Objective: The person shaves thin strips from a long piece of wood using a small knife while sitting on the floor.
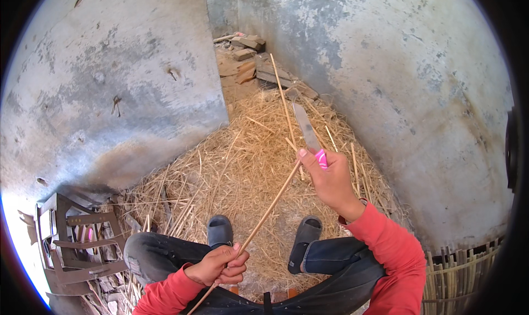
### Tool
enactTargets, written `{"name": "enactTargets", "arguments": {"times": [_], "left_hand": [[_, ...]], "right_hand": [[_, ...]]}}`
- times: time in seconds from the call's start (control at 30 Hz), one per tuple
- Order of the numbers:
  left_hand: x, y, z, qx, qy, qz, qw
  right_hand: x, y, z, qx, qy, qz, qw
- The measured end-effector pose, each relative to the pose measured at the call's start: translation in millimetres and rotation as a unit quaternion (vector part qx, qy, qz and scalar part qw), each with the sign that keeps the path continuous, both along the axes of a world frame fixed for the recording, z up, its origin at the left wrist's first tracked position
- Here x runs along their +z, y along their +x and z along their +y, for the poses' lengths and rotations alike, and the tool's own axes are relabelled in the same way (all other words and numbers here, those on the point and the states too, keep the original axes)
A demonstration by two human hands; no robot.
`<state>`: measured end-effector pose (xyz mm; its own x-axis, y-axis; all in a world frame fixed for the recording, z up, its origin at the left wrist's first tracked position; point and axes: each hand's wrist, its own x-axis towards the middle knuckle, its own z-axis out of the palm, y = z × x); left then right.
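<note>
Left hand [225, 265] grips a stick [271, 206]; right hand [335, 187] clasps a knife [306, 128]; straw [242, 174] spreads between walls [435, 94]; blocks [247, 42] lie beyond.

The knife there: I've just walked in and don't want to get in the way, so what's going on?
A person is working with a stick and a knife. The left hand grips the stick over the lap, and it slants up to the right hand. That hand holds the knife by its pink handle, blade pointing away from the person. Straw-like litter covers much of the floor ahead.
</note>
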<state>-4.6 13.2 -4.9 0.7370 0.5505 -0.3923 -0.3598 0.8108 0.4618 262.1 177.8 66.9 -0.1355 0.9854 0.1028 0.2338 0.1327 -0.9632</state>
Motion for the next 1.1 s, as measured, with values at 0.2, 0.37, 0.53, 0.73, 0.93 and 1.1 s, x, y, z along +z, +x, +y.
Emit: {"name": "enactTargets", "arguments": {"times": [0.2, 0.37, 0.53, 0.73, 0.93, 1.1], "left_hand": [[-3, 0, 0, -0.007, -0.017, -0.014, 1.0], [-11, -4, -2, -0.006, 0.036, -0.059, 0.998], [5, 3, -3, 0.013, 0.169, 0.056, 0.984], [-2, 7, -11, -0.022, 0.212, 0.086, 0.973], [-7, 16, -21, 0.092, 0.275, 0.217, 0.932], [-11, 19, -18, 0.181, 0.269, 0.272, 0.906]], "right_hand": [[3, 2, 2, -0.019, -0.014, 0.023, 0.999], [8, 4, 4, -0.029, -0.012, 0.042, 0.999], [3, 27, 26, -0.105, 0.03, 0.072, 0.991], [3, 54, 42, -0.149, 0.041, 0.124, 0.98], [12, 56, 29, -0.105, 0.118, -0.066, 0.985], [12, 38, 0, 0.004, 0.187, -0.198, 0.962]]}}
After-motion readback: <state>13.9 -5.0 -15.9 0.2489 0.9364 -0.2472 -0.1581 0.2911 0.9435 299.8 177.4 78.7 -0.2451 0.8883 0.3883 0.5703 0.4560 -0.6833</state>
